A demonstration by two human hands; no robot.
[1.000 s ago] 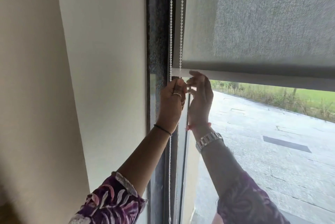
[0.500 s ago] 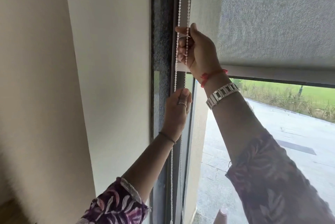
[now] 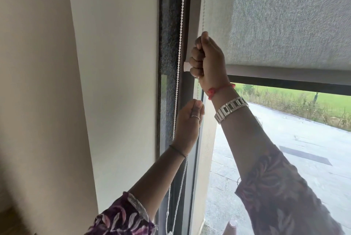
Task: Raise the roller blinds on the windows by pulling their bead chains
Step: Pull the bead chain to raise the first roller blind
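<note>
Both hands are on the bead chain (image 3: pixel 179 48) beside the dark window frame (image 3: pixel 171 25). The right hand (image 3: pixel 208 61), fisted round one strand, sits at the grey roller blind (image 3: pixel 284 16)'s bottom corner; the left hand (image 3: pixel 189 118) pinches that strand just below.

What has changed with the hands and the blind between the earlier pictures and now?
The right hand went up from beside the left hand and took a grip on the chain higher up, at the blind's bottom edge. The left hand kept holding the chain lower down. The blind still hangs about as low.
</note>
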